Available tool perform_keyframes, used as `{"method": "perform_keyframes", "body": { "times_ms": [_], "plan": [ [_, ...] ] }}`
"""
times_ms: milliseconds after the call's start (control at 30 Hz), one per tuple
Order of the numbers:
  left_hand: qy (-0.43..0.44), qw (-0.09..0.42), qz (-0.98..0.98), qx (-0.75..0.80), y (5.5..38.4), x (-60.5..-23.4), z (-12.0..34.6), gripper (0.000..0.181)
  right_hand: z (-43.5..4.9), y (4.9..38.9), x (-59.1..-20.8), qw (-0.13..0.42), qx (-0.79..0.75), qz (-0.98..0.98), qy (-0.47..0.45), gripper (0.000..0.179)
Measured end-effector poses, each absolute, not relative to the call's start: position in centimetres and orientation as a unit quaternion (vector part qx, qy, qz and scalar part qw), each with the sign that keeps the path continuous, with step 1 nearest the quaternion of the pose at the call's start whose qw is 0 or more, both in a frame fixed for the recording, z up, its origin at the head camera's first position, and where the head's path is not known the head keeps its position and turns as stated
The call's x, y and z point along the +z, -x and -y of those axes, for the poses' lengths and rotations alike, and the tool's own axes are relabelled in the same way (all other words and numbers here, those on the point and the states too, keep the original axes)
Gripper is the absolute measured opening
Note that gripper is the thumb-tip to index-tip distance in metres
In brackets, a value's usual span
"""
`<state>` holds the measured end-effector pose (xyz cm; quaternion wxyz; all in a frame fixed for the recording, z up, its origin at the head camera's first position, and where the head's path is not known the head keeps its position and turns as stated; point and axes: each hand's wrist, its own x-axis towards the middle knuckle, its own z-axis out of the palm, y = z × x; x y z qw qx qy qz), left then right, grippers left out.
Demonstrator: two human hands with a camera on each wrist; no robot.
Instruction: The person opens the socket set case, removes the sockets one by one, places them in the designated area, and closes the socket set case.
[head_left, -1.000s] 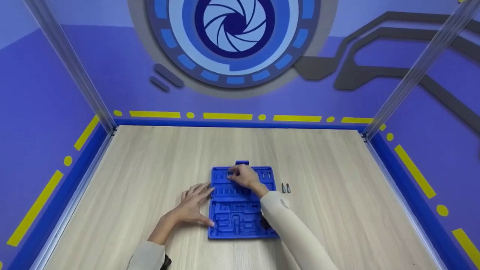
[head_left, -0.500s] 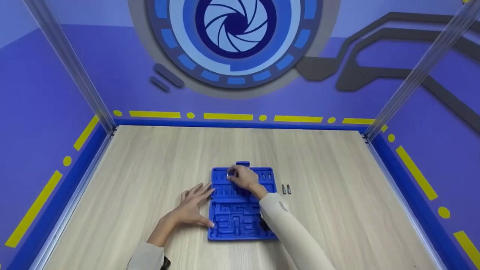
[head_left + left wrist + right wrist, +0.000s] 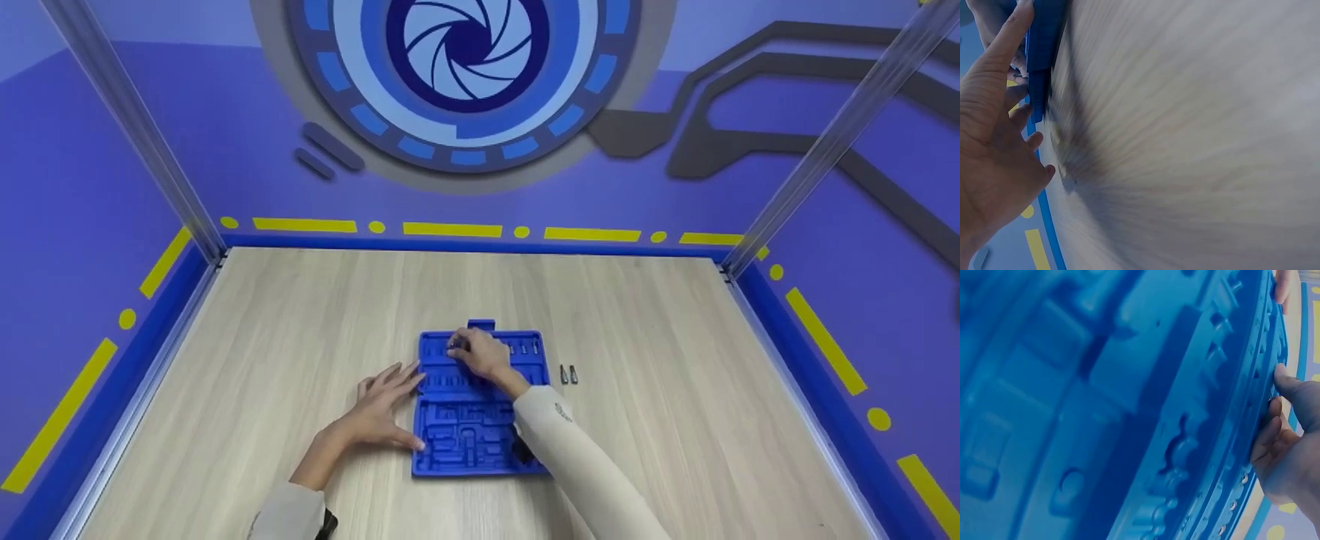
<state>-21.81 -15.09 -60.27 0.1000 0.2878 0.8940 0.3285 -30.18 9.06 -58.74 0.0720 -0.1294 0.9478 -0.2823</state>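
An open blue plastic tool case [image 3: 450, 466] with moulded slots lies on the table. My right hand [image 3: 481, 352] is over the case's far half, thumb and fingers pinching a small metal bit [image 3: 453, 345] at the top row of slots; the fingers mostly hide it. In the right wrist view, that hand [image 3: 1292, 439] has its fingertips right at the slots. My left hand [image 3: 381, 412] is spread along the case's left side, thumb and fingertips at its edge. Shiny metal bits [image 3: 524, 349] sit in the top row, right of my right hand.
Two dark metal bits [image 3: 569, 374] lie side by side on the wooden table [image 3: 652, 420], right of the case. A latch tab [image 3: 481, 324] sticks out from the case's far edge. Blue panels [image 3: 480, 206] wall the table at the back and sides.
The right hand stays at the same spot on the top row, its fingers shifting slightly round the bit. The left hand keeps its place. The head view has shifted a little.
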Motion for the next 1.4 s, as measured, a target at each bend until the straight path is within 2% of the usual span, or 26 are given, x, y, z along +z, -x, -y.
{"method": "perform_keyframes", "body": {
  "times_ms": [400, 733, 1033, 1400],
  "plan": [
    [-0.288, 0.111, -0.894, 0.325, 21.7, -60.1, 15.0, 0.121, -10.8, 29.2, -57.3, 0.074, -0.466, -0.869, 0.152, 0.015],
    [-0.291, 0.112, -0.892, 0.328, 21.8, -60.2, 15.0, 0.122, -14.4, 27.3, -55.8, 0.142, -0.484, -0.853, 0.136, 0.022],
    [-0.287, 0.109, -0.895, 0.323, 21.8, -60.2, 15.0, 0.122, -19.0, 26.1, -55.1, 0.139, -0.48, -0.854, 0.147, 0.033],
    [-0.287, 0.11, -0.892, 0.333, 21.7, -60.4, 15.0, 0.123, -24.5, 24.7, -55.9, 0.13, -0.516, -0.832, 0.159, 0.034]
  ]
}}
